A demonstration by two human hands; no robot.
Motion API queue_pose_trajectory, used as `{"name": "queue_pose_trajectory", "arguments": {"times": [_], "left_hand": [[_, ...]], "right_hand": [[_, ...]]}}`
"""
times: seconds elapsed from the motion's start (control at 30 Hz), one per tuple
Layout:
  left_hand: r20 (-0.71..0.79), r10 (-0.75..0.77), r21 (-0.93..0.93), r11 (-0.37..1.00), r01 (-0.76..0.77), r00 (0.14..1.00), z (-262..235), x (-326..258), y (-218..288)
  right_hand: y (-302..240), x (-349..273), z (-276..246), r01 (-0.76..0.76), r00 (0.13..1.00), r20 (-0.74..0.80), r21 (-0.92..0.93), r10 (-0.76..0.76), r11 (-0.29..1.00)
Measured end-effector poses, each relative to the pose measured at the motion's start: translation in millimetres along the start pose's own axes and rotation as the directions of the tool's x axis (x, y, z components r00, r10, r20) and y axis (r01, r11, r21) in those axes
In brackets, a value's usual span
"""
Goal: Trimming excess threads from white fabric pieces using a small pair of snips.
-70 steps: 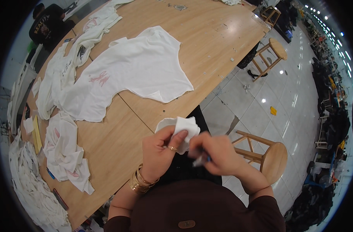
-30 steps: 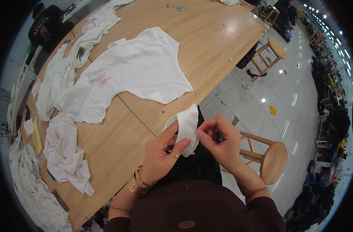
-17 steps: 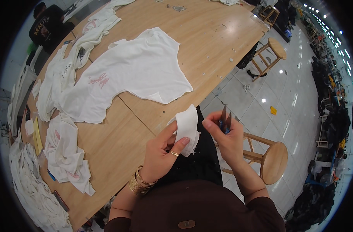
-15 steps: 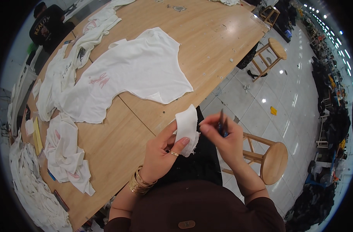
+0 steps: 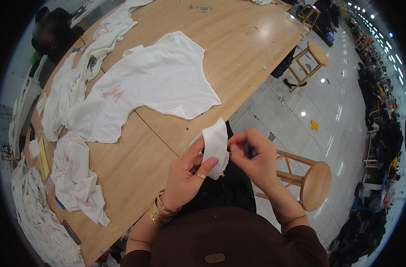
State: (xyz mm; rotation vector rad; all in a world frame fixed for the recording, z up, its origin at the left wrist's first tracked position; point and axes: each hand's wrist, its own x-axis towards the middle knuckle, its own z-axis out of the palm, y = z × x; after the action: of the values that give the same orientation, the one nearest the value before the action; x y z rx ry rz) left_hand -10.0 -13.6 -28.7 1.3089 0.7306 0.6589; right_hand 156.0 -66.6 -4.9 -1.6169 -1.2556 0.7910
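My left hand [image 5: 188, 178] pinches a small folded piece of white cloth [image 5: 215, 143] and holds it upright in front of my body, just off the table's near edge. My right hand [image 5: 255, 161] is closed around a thin dark tool [image 5: 250, 150], its tip close to the cloth's right edge. Gold bangles circle my left wrist. What kind of tool it is cannot be made out.
A large white garment [image 5: 145, 84] with a pink print lies spread on the wooden table [image 5: 238, 49]. More white garments [image 5: 76, 178] are piled along the left side. A wooden stool [image 5: 314, 184] stands right of me, another stool [image 5: 312, 55] farther off. A person in black [image 5: 54, 31] sits at the far left.
The cloth was lifted from flat to upright in my left hand. My right hand raised the dark tool, then brought it back down against the cloth's edge.
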Motion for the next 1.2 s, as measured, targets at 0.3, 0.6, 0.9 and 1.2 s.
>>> {"name": "queue_pose_trajectory", "arguments": {"times": [0.3, 0.6, 0.9, 1.2], "left_hand": [[0.235, -0.131, -0.444, 0.867, 0.226, 0.963, -6.1, 4.8, 5.5], [0.278, -0.153, -0.537, 0.794, 0.286, 0.948, -6.0, 6.0, 9.1], [0.351, -0.175, -0.62, 0.693, 0.368, 0.92, -14.4, 4.3, 5.1], [0.48, 0.045, -0.821, 0.375, 0.431, 0.876, -31.4, 4.6, -24.7]], "right_hand": [[-11.5, 5.3, -13.6, -0.475, 0.87, 0.358, 0.431, 0.338, 0.767], [-5.2, 1.3, -7.7, -0.38, 0.924, 0.245, 0.505, 0.293, 0.775], [2.3, 7.5, -5.0, -0.069, 0.989, -0.103, 0.317, 0.107, 0.946], [27.3, 31.5, -2.1, 0.078, 0.988, -0.152, 0.264, -0.038, 0.961]]}}
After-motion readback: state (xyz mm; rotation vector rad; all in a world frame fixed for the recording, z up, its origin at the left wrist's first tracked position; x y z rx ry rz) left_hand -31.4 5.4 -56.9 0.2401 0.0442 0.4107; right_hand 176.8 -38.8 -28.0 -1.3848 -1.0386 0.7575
